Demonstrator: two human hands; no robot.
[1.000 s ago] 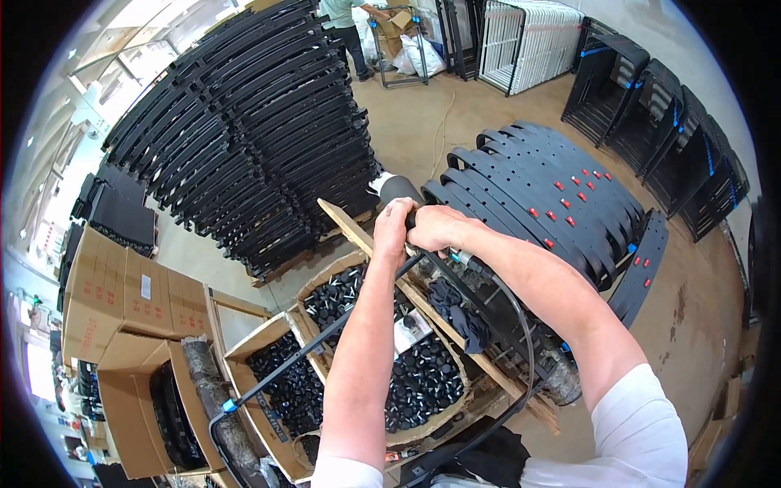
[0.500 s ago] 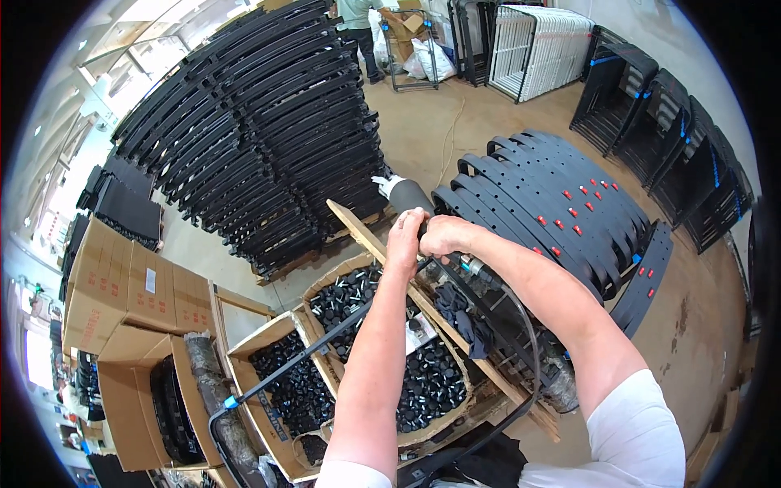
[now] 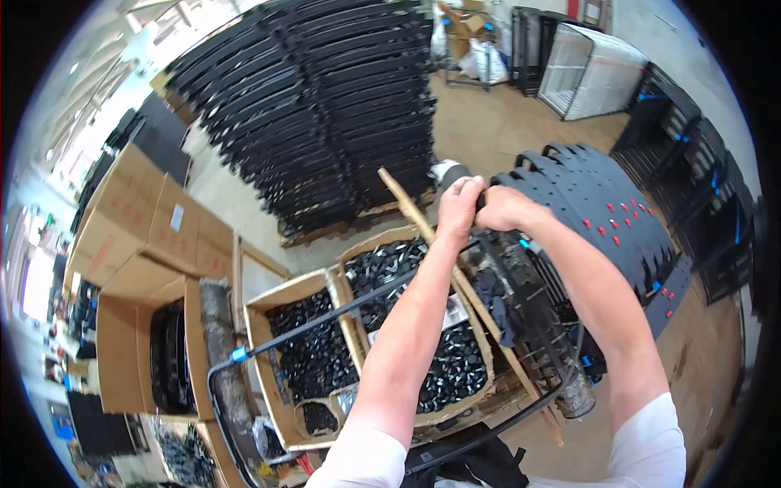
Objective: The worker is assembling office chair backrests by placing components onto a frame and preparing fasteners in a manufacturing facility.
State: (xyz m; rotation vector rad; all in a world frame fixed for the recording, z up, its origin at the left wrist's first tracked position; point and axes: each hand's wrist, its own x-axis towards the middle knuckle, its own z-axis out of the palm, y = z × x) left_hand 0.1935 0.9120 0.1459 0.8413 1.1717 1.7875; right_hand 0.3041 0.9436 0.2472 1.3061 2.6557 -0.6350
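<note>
A black tubular metal frame [image 3: 313, 324] with a blue clip [image 3: 238, 355] at one corner lies across the work area, reaching from lower left up toward my hands. At its far end my left hand [image 3: 461, 208] is closed, thumb side up. Right beside it, my right hand [image 3: 506, 209] is curled into a fist-like grip. What the fingers hold is hidden behind them. Just beyond my hands shows a dark grey rounded piece [image 3: 453, 174] with a white end. Under the frame stand cardboard boxes of small black-headed parts with shiny shanks [image 3: 451, 366].
A wooden strip [image 3: 423, 220] slants past the boxes. Tall stacked black frames [image 3: 325, 106] rise ahead. Curved black panels with red pieces [image 3: 594, 195] lie at right. Large cartons [image 3: 150, 220] stand left, and a white rack [image 3: 590, 71] at the far right.
The view has swung, so the surroundings and my hands appear farther right in the picture. Both hands stay closed together at the frame's far end.
</note>
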